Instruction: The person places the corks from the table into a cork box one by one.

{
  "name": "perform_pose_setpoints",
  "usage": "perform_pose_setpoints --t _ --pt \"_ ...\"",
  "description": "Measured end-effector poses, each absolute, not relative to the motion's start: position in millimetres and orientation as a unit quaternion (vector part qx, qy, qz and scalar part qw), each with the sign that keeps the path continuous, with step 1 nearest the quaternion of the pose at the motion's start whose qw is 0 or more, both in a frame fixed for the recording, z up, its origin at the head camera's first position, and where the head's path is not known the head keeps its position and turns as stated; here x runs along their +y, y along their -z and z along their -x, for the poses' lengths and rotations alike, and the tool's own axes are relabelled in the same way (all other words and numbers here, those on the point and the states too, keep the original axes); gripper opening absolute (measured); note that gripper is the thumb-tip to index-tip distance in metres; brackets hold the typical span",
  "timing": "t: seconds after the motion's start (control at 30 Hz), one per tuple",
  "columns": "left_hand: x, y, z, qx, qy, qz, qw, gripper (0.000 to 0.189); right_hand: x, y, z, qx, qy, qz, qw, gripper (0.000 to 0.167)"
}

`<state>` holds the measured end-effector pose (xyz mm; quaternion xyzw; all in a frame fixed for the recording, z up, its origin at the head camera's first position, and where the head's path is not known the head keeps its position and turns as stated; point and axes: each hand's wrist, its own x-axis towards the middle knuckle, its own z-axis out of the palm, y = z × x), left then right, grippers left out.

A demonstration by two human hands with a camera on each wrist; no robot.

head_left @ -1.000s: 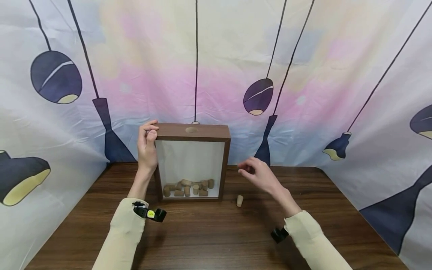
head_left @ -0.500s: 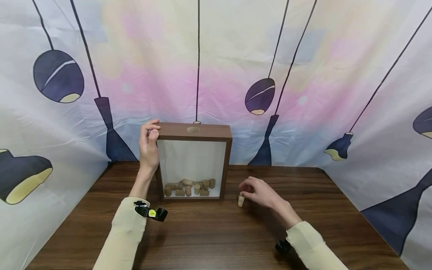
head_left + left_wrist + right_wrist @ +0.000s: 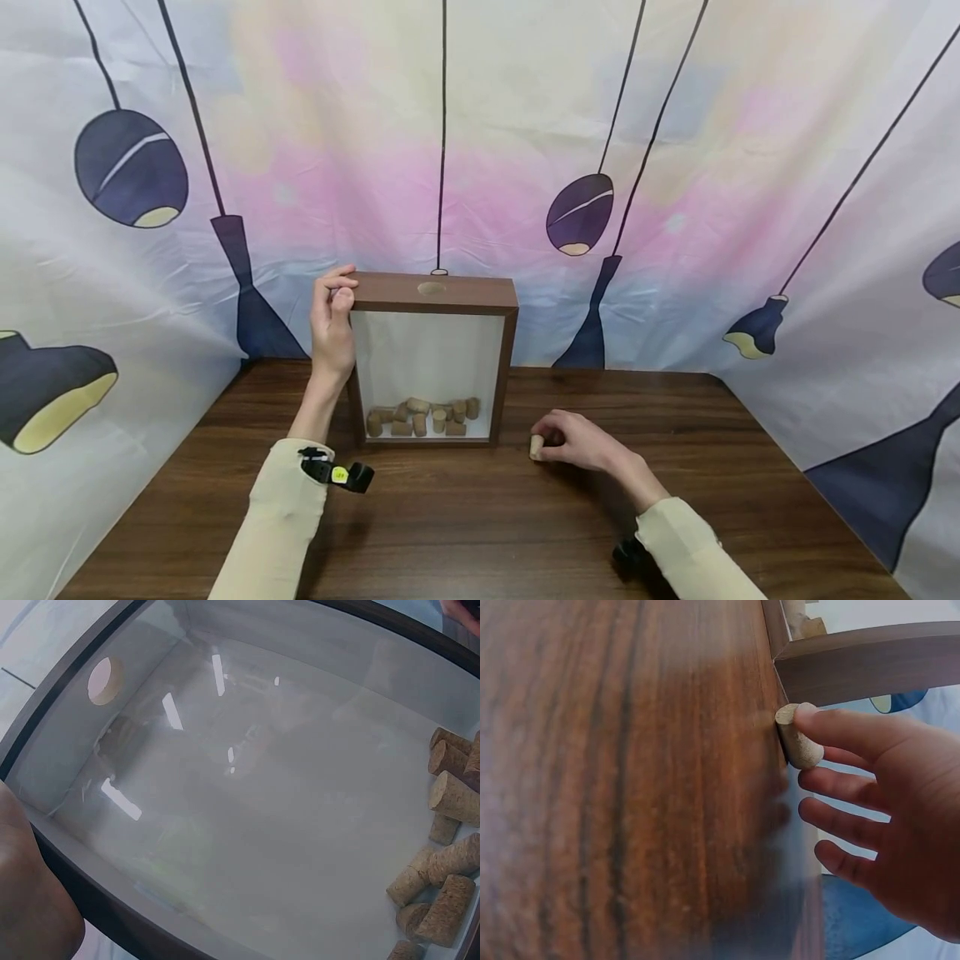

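Observation:
A brown wooden shadow box (image 3: 472, 293) with a clear front stands upright on the table, a round hole (image 3: 432, 288) in its top. Several corks (image 3: 446, 911) are heaped along the bottom inside. My left hand (image 3: 331, 329) grips the box's upper left corner, thumb toward the front and fingers over the top. To the right of the box, my right hand (image 3: 576, 440) pinches a single tapered cork (image 3: 796, 741) between thumb and index finger. That cork is upright, low at the tabletop; the other fingers of this hand are spread apart in the right wrist view.
The dark wood-grain table (image 3: 450, 533) extends around the box and up to a printed cloth backdrop (image 3: 337, 167) with hanging-lamp drawings. A black wrist camera (image 3: 352, 477) sits on the left sleeve, another (image 3: 628, 554) under the right.
My right hand has come down from above the loose cork and closed its thumb and index finger on it. The left hand keeps its grip on the box corner.

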<state>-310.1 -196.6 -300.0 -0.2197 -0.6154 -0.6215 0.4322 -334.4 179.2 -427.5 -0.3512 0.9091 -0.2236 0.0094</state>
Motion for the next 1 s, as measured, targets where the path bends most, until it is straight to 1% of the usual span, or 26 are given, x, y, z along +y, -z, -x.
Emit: perform_pose_setpoints --t 0.27,0.43,0.53,0.6,0.83,1.0 --pt "-206.5 313.7 332.9 -0.617 0.619 0.213 0.436 0.031 176.1 428.1 333.9 0.912 0.219 0.347 0.000 0.028" --pt "-200.8 306.2 319.8 -0.616 0.620 0.218 0.434 0.031 175.6 423.1 332.1 0.914 0.230 0.335 -0.016 0.029" --pt "-196.6 300.0 309.5 -0.617 0.620 0.220 0.431 0.030 175.2 416.3 331.7 0.911 0.237 0.335 -0.034 0.028" --pt "-196.7 299.9 309.5 -0.617 0.621 0.219 0.431 0.029 174.5 411.2 331.8 0.910 0.239 0.335 -0.047 0.028" --pt "-207.2 313.2 332.7 -0.619 0.618 0.210 0.436 0.030 173.6 389.3 331.7 0.909 0.239 0.334 -0.069 0.030" --pt "-211.1 316.9 338.6 -0.618 0.619 0.211 0.436 0.032 173.4 372.8 332.0 0.905 0.245 0.334 -0.099 0.030"
